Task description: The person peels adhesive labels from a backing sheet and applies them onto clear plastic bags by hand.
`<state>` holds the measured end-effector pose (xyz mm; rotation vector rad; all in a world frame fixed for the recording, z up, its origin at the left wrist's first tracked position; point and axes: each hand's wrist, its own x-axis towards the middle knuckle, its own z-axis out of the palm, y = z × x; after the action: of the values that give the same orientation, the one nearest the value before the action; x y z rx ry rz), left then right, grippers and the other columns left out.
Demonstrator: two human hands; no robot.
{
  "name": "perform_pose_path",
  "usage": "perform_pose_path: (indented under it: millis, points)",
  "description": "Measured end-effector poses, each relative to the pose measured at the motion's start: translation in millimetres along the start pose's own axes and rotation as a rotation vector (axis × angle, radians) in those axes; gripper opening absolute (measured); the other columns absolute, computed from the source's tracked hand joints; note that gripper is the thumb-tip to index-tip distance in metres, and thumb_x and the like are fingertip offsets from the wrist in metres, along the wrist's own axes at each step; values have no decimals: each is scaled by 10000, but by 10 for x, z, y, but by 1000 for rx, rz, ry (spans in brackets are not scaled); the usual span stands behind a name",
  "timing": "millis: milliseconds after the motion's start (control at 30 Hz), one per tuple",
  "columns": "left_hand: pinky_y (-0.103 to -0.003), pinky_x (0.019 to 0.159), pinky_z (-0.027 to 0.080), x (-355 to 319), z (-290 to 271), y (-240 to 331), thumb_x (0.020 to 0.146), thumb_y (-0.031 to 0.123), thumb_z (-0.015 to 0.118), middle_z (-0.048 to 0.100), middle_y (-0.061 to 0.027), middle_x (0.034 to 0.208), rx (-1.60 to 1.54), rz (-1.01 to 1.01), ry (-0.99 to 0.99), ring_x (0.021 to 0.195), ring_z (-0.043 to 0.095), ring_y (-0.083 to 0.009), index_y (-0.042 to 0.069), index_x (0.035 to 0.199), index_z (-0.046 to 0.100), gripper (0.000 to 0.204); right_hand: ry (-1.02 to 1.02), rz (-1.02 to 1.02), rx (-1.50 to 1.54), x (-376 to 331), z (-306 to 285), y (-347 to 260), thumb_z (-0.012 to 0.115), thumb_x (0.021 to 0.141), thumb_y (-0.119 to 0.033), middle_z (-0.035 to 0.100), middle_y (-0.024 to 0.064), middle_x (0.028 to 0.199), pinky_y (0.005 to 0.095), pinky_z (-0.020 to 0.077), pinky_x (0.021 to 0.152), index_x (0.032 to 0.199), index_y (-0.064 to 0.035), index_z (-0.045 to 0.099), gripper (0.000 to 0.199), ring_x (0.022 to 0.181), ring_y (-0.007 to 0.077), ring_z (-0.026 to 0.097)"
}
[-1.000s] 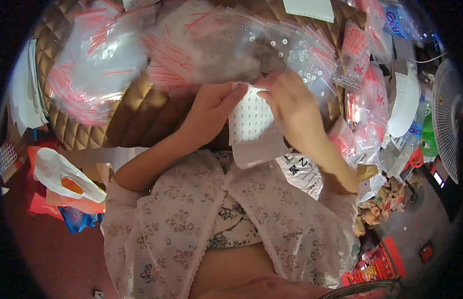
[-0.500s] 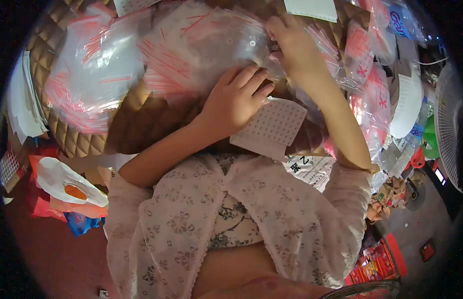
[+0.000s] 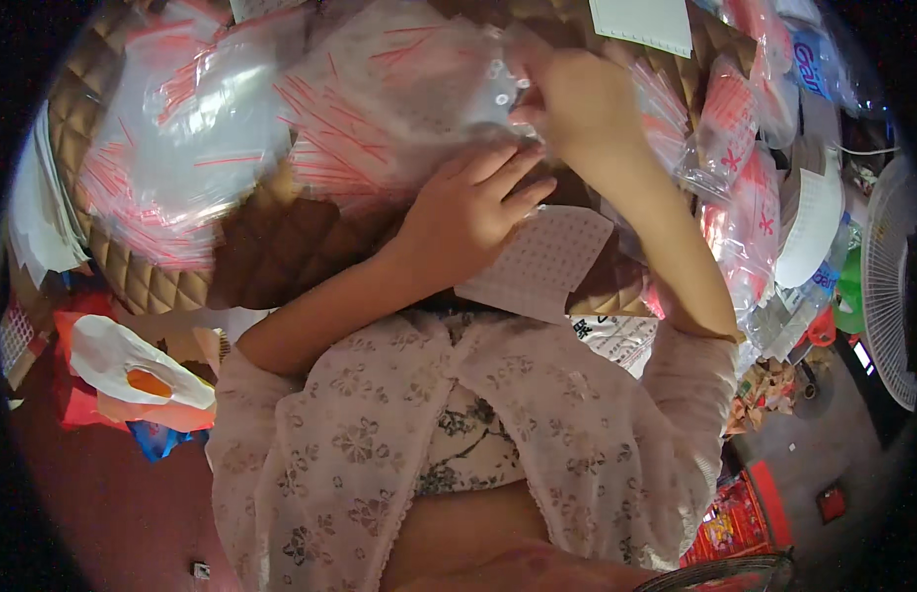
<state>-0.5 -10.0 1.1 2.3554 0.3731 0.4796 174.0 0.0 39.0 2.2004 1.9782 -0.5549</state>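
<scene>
A small clear plastic bag (image 3: 486, 104) with a few small round white pieces in it lies at the top centre, over a heap of clear zip bags with red strips (image 3: 340, 118). My right hand (image 3: 589, 111) is closed at the bag's right edge, its fingers curled in a pinch and partly blurred. My left hand (image 3: 468, 212) lies just below the bag with its fingers stretched out and slightly apart. Its fingertips come close to the right hand, and its thumb is hidden. Partly under the left fingers is a white card with rows of small marks (image 3: 542, 261).
Another pile of red-stripped zip bags (image 3: 172, 168) covers the left of the brown quilted surface (image 3: 271, 237). Packed bundles of bags (image 3: 730, 118) line its right side, with a white fan (image 3: 891, 281) beyond. A white sheet (image 3: 641, 22) lies at the far edge.
My right hand has shifted slightly down and inward, its back turned more upward. The left hand has moved a little right and down. The view has shifted slightly.
</scene>
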Motion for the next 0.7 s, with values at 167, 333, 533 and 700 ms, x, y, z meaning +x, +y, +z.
perform_pose_path:
  millis: [167,333,533,700]
  points:
    - [-423,896,413,-45,-86,-34,766,198,622,572,-102,1131,73,-83,60,1077,500,-255,59,1012,637,283,182,102,-207,-132,-133,62,800,568,-260,609,8,992,409,359,827,877,-137,567,406,1006,203,544]
    - [-399,888,402,-14,-44,8,775,212,615,581,-78,1104,127,-20,30,1073,496,-231,67,1004,631,271,128,-234,81,-217,-9,88,768,627,-300,615,-3,827,418,371,806,766,-125,598,281,912,211,568]
    - [-400,885,395,-4,-84,16,786,220,609,590,-57,1093,77,22,27,1062,497,-223,63,979,633,250,68,120,-108,-118,-32,119,749,651,-279,591,32,731,410,386,782,734,-116,604,233,796,241,576]
    - [-393,885,389,-24,-28,56,794,228,605,596,-49,1090,100,37,17,1061,496,-213,63,965,640,240,241,-84,208,-265,35,150,716,684,-252,596,37,713,402,384,764,705,-112,605,180,819,229,578]
